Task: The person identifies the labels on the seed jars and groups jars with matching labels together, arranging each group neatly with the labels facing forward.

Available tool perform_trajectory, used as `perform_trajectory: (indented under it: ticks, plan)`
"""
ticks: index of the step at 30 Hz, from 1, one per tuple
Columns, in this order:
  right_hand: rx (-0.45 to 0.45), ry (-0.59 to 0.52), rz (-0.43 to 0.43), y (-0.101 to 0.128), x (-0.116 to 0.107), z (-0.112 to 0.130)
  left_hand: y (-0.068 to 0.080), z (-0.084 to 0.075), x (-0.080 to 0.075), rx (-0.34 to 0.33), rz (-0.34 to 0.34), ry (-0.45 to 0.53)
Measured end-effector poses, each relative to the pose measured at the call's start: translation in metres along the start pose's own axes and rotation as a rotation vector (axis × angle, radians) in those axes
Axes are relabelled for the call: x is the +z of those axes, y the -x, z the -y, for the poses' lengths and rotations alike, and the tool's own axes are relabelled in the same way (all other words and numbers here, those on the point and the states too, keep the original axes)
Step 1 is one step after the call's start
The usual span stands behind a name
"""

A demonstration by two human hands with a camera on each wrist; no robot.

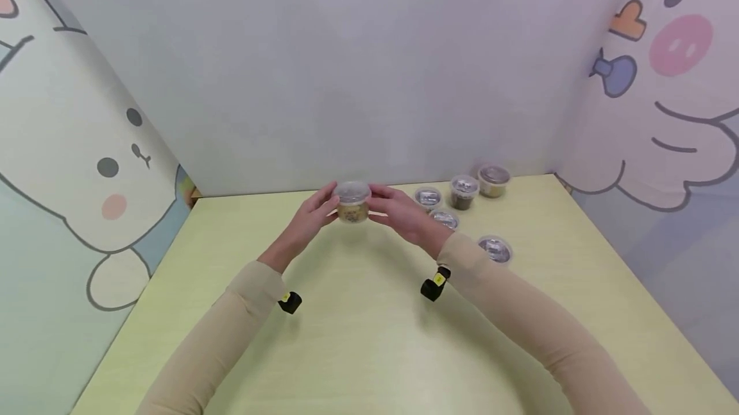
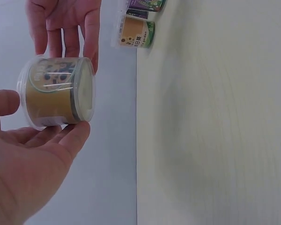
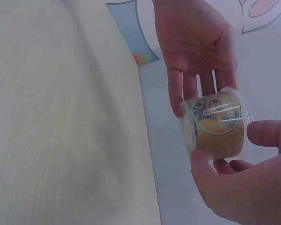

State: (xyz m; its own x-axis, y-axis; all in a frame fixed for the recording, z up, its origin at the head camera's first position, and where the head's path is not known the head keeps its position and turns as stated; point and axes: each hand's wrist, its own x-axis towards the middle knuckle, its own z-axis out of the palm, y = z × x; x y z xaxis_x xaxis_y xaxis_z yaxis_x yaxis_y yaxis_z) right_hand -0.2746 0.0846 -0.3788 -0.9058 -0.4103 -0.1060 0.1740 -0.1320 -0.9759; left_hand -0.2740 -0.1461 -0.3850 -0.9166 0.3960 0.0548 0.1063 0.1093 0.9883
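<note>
Lidded clear cup is hovering above the pale green table, left hand and right hand both pinching its sides with curled fingertips. Tan contents are showing through. Beyond the right hand, five small cups are waiting near cartoon walls.

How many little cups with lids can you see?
6. One cup is held between both hands above the table; five stand at the right. None seem hidden.

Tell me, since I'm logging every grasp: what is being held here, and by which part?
A small lidded clear cup is held above the table between the left hand and right hand, fingertips on opposite sides of its wall.
</note>
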Motion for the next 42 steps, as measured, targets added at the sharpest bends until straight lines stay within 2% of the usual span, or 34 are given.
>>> perform_trajectory:
  ticks: [7, 14, 17, 20, 25, 32, 36, 42]
  plan:
    - [0.015, -0.073, -0.066, -0.022, 0.022, -0.013, 0.003, 0.012, -0.019, -0.027, -0.005, -0.005]
    - [0.038, -0.121, -0.134, -0.056, 0.048, -0.042, 0.000, 0.034, -0.045, -0.121, -0.032, 0.006]
    - [0.026, -0.131, -0.178, -0.067, 0.061, -0.051, -0.003, 0.041, -0.053, -0.152, -0.063, 0.052]
    - [-0.010, -0.137, -0.233, -0.077, 0.073, -0.057, -0.005, 0.042, -0.058, -0.178, -0.093, 0.097]
    - [-0.046, -0.107, -0.293, -0.093, 0.087, -0.067, -0.010, 0.053, -0.072, -0.208, -0.120, 0.094]
    - [-0.062, -0.081, -0.311, -0.116, 0.091, -0.071, -0.018, 0.055, -0.084, -0.221, -0.092, 0.060]
    - [-0.069, -0.071, -0.317, -0.121, 0.091, -0.073, -0.021, 0.054, -0.087, -0.227, -0.056, 0.031]
    - [-0.097, -0.003, -0.343, -0.122, 0.093, -0.075, -0.025, 0.056, -0.091, -0.249, -0.041, 0.023]
